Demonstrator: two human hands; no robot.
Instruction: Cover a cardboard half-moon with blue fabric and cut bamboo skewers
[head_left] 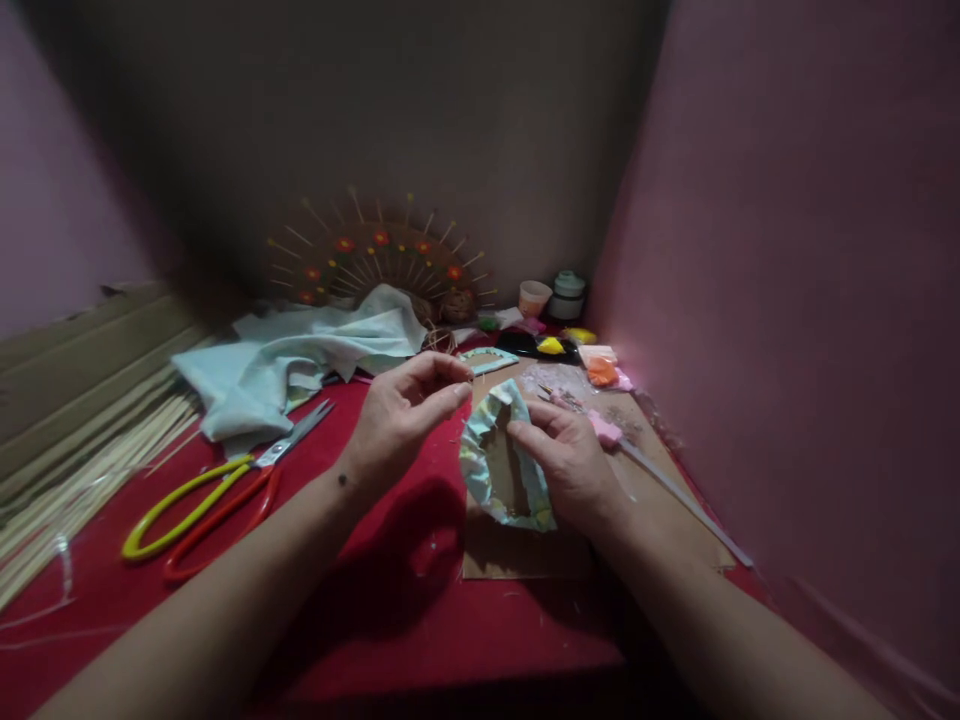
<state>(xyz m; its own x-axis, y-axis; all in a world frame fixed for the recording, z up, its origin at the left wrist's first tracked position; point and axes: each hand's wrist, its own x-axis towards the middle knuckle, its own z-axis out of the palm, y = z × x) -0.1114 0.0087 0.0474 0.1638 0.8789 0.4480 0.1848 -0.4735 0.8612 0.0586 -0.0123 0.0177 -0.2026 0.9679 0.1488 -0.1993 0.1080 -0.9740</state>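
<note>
My right hand (574, 455) grips a half-round cardboard piece (506, 465) by its right side, thumb on the brown face. Pale blue-green patterned fabric is folded over its edge all round. Just up and left of the piece, my left hand (409, 410) is closed in a pinch. Whatever its fingertips hold is too small to make out. Behind the fingertips lies a second fabric-edged piece (491, 361). Scissors (266, 460) with one yellow and one red handle lie left of my left hand, blades apart. Below the held piece is a sheet of brown cardboard (525, 560).
Crumpled pale blue fabric (315, 350) lies at the back left, beside thin sticks (112, 480). A glue gun stick or pale strip (686, 500) crosses the cardboard at right. Small coloured packets (601, 371), a cup (535, 298) and a jar (568, 297) stand behind. Walls close in the right side.
</note>
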